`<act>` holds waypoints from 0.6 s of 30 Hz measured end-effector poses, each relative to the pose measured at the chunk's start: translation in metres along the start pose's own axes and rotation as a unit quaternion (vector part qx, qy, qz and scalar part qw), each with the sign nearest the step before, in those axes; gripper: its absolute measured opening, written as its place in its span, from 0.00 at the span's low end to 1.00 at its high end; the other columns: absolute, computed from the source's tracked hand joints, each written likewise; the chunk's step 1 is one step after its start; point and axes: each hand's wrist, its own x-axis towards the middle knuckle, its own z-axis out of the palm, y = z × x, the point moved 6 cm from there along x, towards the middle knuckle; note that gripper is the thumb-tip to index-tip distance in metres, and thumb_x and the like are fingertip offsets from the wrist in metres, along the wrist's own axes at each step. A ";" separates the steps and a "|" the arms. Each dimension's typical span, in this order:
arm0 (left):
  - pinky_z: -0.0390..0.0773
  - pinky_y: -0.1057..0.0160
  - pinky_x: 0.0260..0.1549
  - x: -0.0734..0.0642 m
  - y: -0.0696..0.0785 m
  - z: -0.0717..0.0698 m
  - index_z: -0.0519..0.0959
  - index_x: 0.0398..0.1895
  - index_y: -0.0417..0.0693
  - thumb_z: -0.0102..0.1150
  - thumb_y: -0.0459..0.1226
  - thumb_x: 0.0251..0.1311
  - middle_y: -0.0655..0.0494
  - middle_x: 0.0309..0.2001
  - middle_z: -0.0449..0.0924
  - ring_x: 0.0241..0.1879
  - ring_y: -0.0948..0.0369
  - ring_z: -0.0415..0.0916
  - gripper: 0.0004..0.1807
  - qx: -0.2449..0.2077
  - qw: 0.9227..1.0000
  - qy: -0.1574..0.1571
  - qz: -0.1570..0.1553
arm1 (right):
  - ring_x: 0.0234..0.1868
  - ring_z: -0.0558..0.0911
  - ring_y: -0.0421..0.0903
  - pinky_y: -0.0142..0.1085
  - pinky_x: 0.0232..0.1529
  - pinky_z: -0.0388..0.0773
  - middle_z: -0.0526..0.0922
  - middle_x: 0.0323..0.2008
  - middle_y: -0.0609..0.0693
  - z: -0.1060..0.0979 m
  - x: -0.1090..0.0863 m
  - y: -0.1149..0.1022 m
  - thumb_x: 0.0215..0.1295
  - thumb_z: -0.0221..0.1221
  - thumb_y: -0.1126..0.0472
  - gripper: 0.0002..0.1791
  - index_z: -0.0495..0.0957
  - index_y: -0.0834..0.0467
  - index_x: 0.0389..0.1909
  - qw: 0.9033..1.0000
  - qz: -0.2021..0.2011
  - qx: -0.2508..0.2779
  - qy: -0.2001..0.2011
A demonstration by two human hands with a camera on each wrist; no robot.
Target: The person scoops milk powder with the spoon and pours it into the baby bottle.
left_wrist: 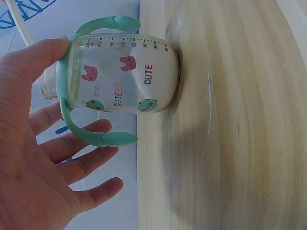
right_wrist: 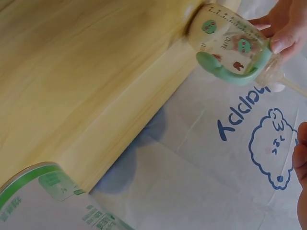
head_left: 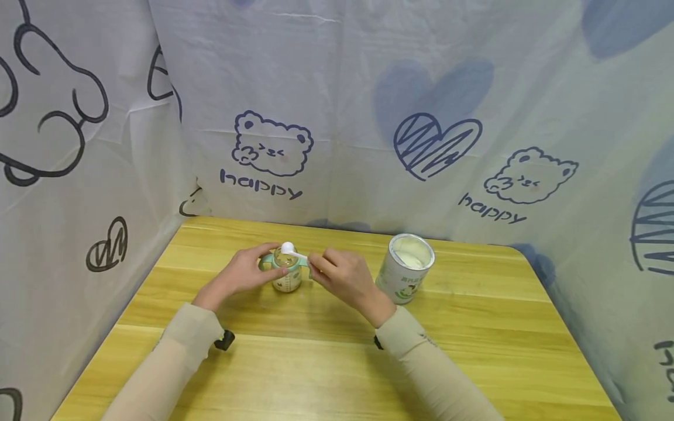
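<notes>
A clear baby bottle (head_left: 287,284) with a mint-green two-handled collar stands upright on the table, pale contents in its lower part. My left hand (head_left: 243,272) holds it near the collar between thumb and forefinger; in the left wrist view the other fingers spread behind a green handle (left_wrist: 108,139). My right hand (head_left: 344,277) pinches the handle of a white scoop (head_left: 288,248), whose bowl is over the bottle's open mouth. Whether powder is in the bowl I cannot tell. To the right stands an open milk powder can (head_left: 395,282) with pale powder inside.
The wooden table (head_left: 295,374) carries the bottle and the can. A printed white cloth (head_left: 347,146) hangs behind the table's far edge and along both sides. In the right wrist view the can (right_wrist: 53,201) fills the lower left corner.
</notes>
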 end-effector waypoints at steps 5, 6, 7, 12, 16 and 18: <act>0.73 0.35 0.69 0.000 -0.001 0.000 0.68 0.78 0.50 0.66 0.63 0.65 0.36 0.71 0.75 0.70 0.37 0.73 0.45 0.002 1.000 0.000 -0.002 | 0.17 0.71 0.37 0.28 0.17 0.70 0.76 0.26 0.45 0.000 -0.003 -0.001 0.75 0.61 0.61 0.05 0.85 0.53 0.40 1.000 -0.016 -0.002 0.004; 0.74 0.35 0.69 0.000 -0.001 0.000 0.68 0.78 0.50 0.66 0.63 0.65 0.36 0.71 0.75 0.70 0.37 0.73 0.45 0.002 1.000 0.000 -0.002 | 0.17 0.70 0.37 0.28 0.17 0.69 0.76 0.26 0.45 0.000 -0.003 -0.001 0.75 0.60 0.60 0.05 0.85 0.53 0.40 1.000 -0.019 -0.001 0.005; 0.74 0.35 0.69 0.000 -0.001 0.000 0.69 0.78 0.50 0.66 0.63 0.65 0.36 0.71 0.75 0.70 0.37 0.73 0.45 0.002 1.000 0.001 -0.003 | 0.17 0.70 0.37 0.29 0.17 0.69 0.76 0.26 0.46 0.000 -0.004 -0.001 0.76 0.60 0.60 0.06 0.85 0.53 0.41 1.000 -0.023 -0.002 0.006; 0.75 0.36 0.68 0.000 -0.001 -0.001 0.69 0.78 0.51 0.67 0.63 0.64 0.37 0.71 0.76 0.70 0.38 0.74 0.45 0.000 1.000 0.001 -0.004 | 0.15 0.65 0.38 0.30 0.15 0.66 0.74 0.23 0.45 -0.001 -0.005 -0.002 0.79 0.56 0.60 0.08 0.83 0.53 0.45 0.998 -0.060 -0.017 0.011; 0.75 0.36 0.68 0.001 -0.001 0.000 0.69 0.78 0.52 0.67 0.62 0.64 0.38 0.70 0.77 0.69 0.38 0.74 0.44 -0.002 1.000 0.000 -0.003 | 0.15 0.63 0.38 0.30 0.15 0.65 0.73 0.23 0.45 0.001 -0.006 -0.003 0.82 0.53 0.59 0.08 0.82 0.54 0.47 0.996 -0.083 -0.031 0.007; 0.75 0.36 0.68 0.001 -0.002 0.000 0.70 0.78 0.52 0.68 0.62 0.64 0.38 0.70 0.77 0.70 0.38 0.74 0.44 -0.003 1.000 0.001 -0.004 | 0.15 0.64 0.38 0.30 0.15 0.66 0.74 0.23 0.46 0.001 -0.007 -0.003 0.81 0.55 0.59 0.08 0.82 0.54 0.46 0.997 -0.078 -0.025 0.006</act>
